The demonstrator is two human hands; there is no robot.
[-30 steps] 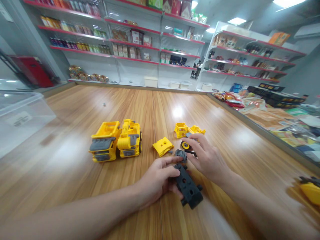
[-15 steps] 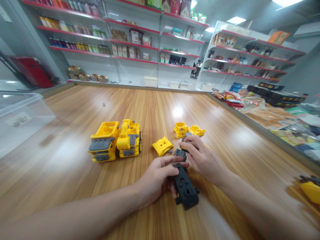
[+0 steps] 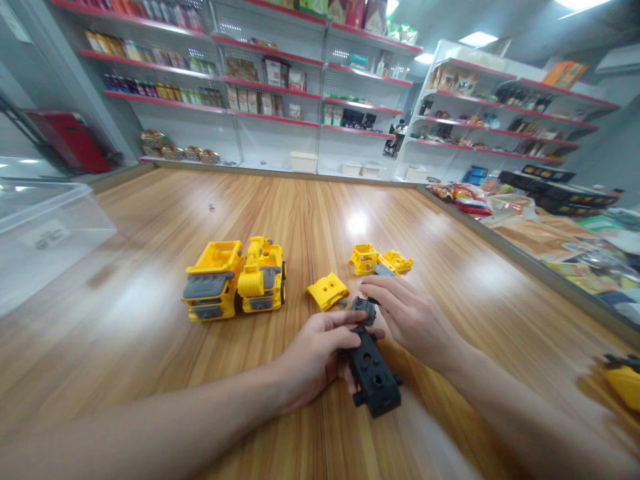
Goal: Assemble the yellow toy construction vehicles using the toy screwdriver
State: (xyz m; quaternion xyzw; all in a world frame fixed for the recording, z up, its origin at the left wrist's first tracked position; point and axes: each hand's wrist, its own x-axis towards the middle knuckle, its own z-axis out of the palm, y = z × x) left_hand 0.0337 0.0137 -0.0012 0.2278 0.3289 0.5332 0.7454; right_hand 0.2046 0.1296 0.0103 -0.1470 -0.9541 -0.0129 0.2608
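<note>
My left hand (image 3: 320, 357) grips a black toy truck chassis (image 3: 375, 380) between thumb and fingers, tilted toward me, with stub axles at its near end. Just beyond my left fingertips lies a small dark grey part (image 3: 364, 310). My right hand (image 3: 415, 320) is palm down beside it, its fingers bent together over a dark bit that they mostly hide. Left of the fingers a yellow panel with two holes (image 3: 328, 292) rests on the table. Behind my right hand are a yellow cab frame (image 3: 364, 259), a flat grey piece (image 3: 385, 270) and another yellow part (image 3: 399, 261).
A yellow toy dump truck (image 3: 213, 280) and a yellow toy digger (image 3: 263, 273) stand side by side at left. A clear plastic bin (image 3: 55, 233) sits at the far left. Another yellow toy (image 3: 624, 383) is at the right edge. Packaged goods (image 3: 530, 227) lie beyond the table's right edge.
My right hand has shifted slightly, its fingers drawing closer together and covering the dark piece under them; more of the flat grey piece behind shows. My left hand keeps hold of the chassis.
</note>
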